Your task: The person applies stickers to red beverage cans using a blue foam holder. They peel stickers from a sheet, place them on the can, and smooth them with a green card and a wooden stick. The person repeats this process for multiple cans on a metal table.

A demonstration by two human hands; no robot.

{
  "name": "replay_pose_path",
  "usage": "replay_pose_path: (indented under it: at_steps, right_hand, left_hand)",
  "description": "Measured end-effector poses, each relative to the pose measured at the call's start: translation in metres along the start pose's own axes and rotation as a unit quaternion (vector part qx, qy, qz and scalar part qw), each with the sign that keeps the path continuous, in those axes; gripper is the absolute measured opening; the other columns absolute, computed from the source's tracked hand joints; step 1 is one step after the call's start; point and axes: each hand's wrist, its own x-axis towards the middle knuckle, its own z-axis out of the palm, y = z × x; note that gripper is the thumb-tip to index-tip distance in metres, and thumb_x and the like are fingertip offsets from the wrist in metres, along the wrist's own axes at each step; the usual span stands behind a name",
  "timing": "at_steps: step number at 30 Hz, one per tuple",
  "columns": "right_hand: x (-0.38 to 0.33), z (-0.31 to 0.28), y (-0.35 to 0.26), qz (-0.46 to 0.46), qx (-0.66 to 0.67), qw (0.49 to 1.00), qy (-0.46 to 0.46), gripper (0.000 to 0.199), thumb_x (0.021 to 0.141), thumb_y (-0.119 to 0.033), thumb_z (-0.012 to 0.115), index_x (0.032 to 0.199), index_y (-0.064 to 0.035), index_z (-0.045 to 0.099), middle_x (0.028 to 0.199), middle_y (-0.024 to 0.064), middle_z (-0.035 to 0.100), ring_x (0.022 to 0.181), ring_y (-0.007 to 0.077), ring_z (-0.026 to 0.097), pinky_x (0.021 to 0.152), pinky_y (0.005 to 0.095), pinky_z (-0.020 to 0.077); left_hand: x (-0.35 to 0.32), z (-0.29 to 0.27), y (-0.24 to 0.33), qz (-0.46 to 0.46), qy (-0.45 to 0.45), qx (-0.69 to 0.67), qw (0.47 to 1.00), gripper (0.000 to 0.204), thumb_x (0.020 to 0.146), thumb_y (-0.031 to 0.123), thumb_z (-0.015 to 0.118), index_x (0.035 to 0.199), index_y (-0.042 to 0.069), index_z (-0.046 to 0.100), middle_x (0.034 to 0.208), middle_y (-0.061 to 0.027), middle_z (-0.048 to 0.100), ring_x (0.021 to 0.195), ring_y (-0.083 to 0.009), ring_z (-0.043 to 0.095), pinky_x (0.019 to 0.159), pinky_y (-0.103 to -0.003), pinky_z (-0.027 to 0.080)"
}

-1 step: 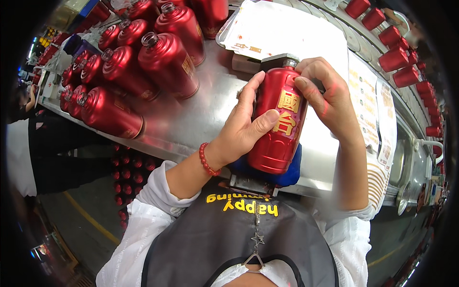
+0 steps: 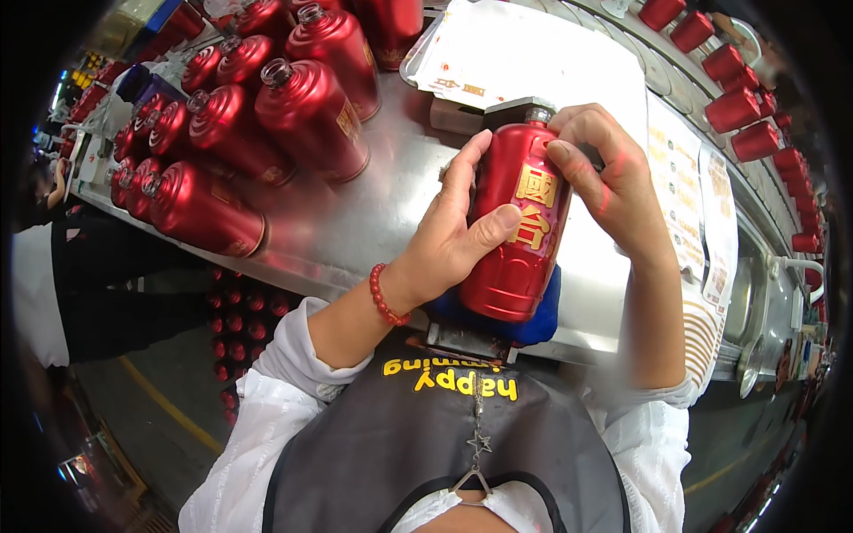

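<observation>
Steel tbl [image 2: 391, 178], red btl [image 2: 502, 284] btwn L hand [image 2: 455, 226] gripping side, R hand [image 2: 615, 182] pinching shoulder [image 2: 520, 136]

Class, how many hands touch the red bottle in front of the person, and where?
2: the left hand is on the left side of the red bottle, thumb over its front; the right hand is at its shoulder. Some fingers are hidden.

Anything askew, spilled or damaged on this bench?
Nothing stands out. The glossy red bottle with gold characters, between the left hand and right hand, shows no dent or crack; the glossy red clear-necked bottles at left stand grouped; no spill is visible on the shiny metal table.
</observation>
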Motion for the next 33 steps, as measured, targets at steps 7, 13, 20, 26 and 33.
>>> replay_pose_path:
  at_steps: [7,13,20,26,33]
  right_hand:
    - [0.001,0.003,0.000,0.010,-0.001,1.000,-0.005,0.014,0.092,-0.010,0.070,0.092,-0.0008,0.060,0.089,0.0089,0.060,0.078,0.0207,0.061,0.072,0.0308,0.0504]
    - [0.003,0.002,0.001,0.015,0.000,1.000,-0.002,0.014,0.092,-0.010,0.070,0.092,-0.0009,0.060,0.089,0.0086,0.061,0.079,0.0203,0.061,0.073,0.0307,0.0503]
    - [0.002,0.003,-0.001,0.028,0.008,1.000,-0.003,0.015,0.092,-0.011,0.071,0.092,-0.0006,0.059,0.089,0.0092,0.060,0.078,0.0208,0.060,0.073,0.0309,0.0502]
    - [0.001,0.003,-0.002,0.025,0.000,1.000,0.002,0.016,0.092,-0.010,0.071,0.091,-0.0007,0.058,0.088,0.0096,0.060,0.077,0.0216,0.060,0.072,0.0318,0.0501]
    - [-0.011,-0.001,-0.015,0.158,0.018,0.986,0.041,0.032,0.106,-0.025,0.055,0.126,-0.0008,0.059,0.114,0.0100,0.064,0.094,0.0156,0.059,0.082,0.0277,0.0496]
  left_hand:
    - [-0.002,-0.001,0.003,-0.009,0.001,0.018,1.000,0.090,0.098,0.024,0.067,0.159,0.000,0.005,0.149,-0.0176,0.040,0.132,-0.0227,0.049,0.111,-0.038,0.041]
    - [0.003,0.000,0.005,-0.001,0.001,0.025,1.000,0.093,0.097,0.026,0.069,0.159,0.000,0.004,0.148,-0.0177,0.041,0.133,-0.0232,0.049,0.110,-0.038,0.042]
    - [0.000,0.001,0.008,-0.018,0.017,0.007,1.000,0.095,0.094,0.036,0.073,0.155,-0.006,0.013,0.148,-0.0224,0.036,0.137,-0.0270,0.042,0.114,-0.038,0.035]
    - [0.001,-0.002,0.006,-0.020,-0.001,0.031,0.999,0.092,0.097,0.031,0.068,0.157,0.000,0.007,0.147,-0.0185,0.042,0.131,-0.0232,0.049,0.110,-0.038,0.042]
    - [0.001,-0.003,0.006,-0.030,0.008,-0.060,0.998,0.095,0.096,0.034,0.070,0.158,-0.001,0.007,0.148,-0.0195,0.041,0.133,-0.0241,0.047,0.111,-0.038,0.039]
